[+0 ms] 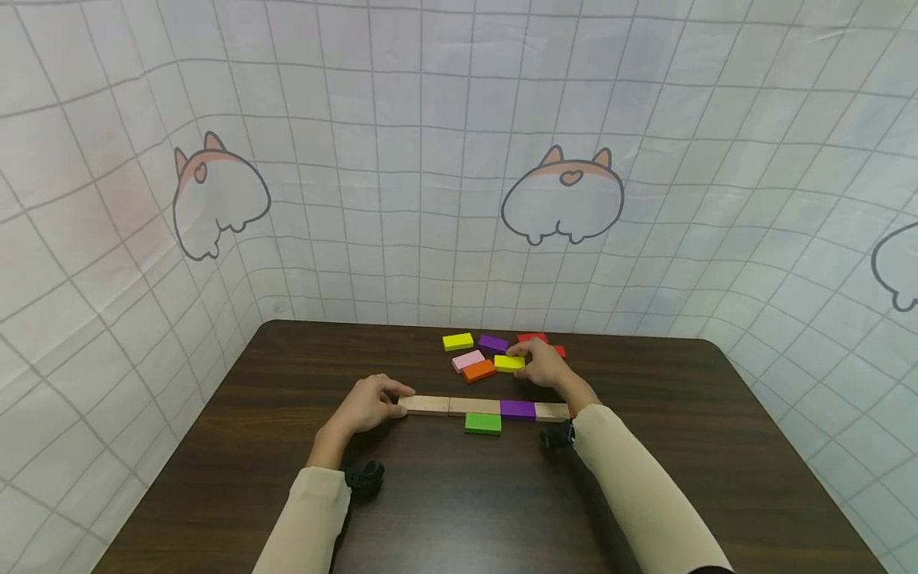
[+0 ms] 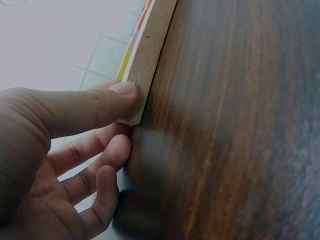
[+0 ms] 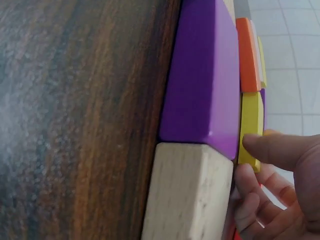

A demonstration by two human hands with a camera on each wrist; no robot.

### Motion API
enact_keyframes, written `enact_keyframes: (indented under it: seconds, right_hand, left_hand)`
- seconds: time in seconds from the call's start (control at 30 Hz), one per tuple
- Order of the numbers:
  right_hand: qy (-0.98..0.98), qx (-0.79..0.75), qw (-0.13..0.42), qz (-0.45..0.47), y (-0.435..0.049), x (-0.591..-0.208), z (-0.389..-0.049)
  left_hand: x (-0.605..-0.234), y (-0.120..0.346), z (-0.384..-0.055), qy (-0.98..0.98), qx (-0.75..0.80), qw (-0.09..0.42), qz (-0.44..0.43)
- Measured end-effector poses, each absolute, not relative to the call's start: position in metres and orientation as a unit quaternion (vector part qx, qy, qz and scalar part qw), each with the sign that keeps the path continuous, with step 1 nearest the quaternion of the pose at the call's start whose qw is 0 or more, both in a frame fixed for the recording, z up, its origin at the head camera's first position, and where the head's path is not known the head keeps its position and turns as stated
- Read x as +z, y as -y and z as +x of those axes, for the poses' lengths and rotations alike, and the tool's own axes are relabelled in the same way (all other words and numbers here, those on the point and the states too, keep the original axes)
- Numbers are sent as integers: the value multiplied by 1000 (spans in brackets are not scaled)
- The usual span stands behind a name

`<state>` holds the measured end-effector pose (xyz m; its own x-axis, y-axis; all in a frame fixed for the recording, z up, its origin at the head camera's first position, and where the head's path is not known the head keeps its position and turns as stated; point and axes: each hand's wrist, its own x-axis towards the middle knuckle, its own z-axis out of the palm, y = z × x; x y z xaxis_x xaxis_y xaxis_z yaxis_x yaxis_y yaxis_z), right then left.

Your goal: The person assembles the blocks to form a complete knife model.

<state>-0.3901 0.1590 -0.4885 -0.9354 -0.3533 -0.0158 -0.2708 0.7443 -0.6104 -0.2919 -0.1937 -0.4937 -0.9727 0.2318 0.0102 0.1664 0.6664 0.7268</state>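
1. The left hand (image 1: 367, 404) pinches with thumb and fingers the end of a pale, plain wooden rectangular block (image 1: 428, 406), leftmost in a straight row of blocks (image 1: 474, 406) on the dark brown table (image 1: 445, 510).
2. The right hand (image 1: 543, 365) holds narrowly the right end of a yellow rectangular block (image 1: 509, 364), behind the row.
3. A green rectangular block (image 1: 483, 423) lies just before the row.

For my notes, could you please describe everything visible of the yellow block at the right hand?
The yellow block is oblong, looks like painted wood, and appears flat on the table behind the block row. The right hand grips its right end, thumb on the near side. An orange block sits close left, perhaps touching.
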Motion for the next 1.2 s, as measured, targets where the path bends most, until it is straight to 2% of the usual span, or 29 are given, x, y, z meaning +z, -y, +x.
enact_keyframes:
  seconds: [0.57, 1.2]
  right_hand:
    - [-931, -307, 61, -186, -175, -474, -370]
    - [-896, -354, 53, -263, -205, -473, -302]
  left_hand:
    - [-494, 193, -291, -914, 389, 40, 110]
    - [-496, 194, -295, -916, 384, 44, 107]
